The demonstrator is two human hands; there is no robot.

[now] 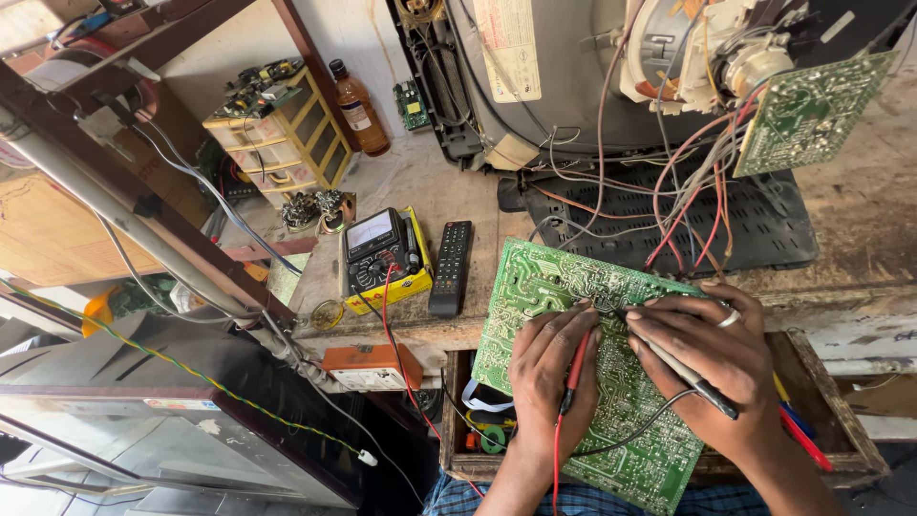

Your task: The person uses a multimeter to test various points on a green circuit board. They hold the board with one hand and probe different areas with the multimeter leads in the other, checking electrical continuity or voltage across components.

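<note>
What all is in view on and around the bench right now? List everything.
circuit board: one, green, tilted at bench front under both hands
small circuit board: one, green, at the tube neck, upper right
open television chassis: one, grey, back of bench
multimeter: one, black on yellow, left of remote
remote control: one, black, bench centre
bottle: one, brown, by wall
drawer cabinet: one, yellowish, left of bottle
open drawer: one, wooden, under board
red probe: one, in left hand
black probe: one, in right hand
left hand: on board
right hand: on board, wearing a ring
</note>
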